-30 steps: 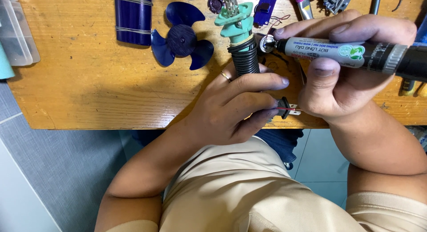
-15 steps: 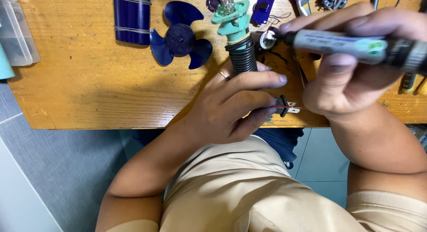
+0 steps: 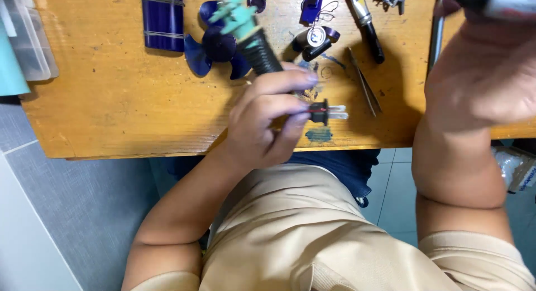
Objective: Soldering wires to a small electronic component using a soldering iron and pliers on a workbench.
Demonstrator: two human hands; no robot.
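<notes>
The ribbed black handle (image 3: 259,52) is being gripped by the left hand (image 3: 268,123); the marker-like tool (image 3: 491,0), clasped in the right hand (image 3: 480,79), is being lifted away from it.

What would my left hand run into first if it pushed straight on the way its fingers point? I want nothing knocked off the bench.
Probably the tweezers lying just past the plug that the left hand holds; depth is unclear.

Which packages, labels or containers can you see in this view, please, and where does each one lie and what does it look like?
Plastic box: left end of the wooden table, clear, rectangular, partly cut off.
Wrapped packet: on the floor at far right, below the table edge, crinkled clear wrap with a printed label.
Labelled tool: in the right hand, top right, pale label on a dark barrel, blurred.
</notes>
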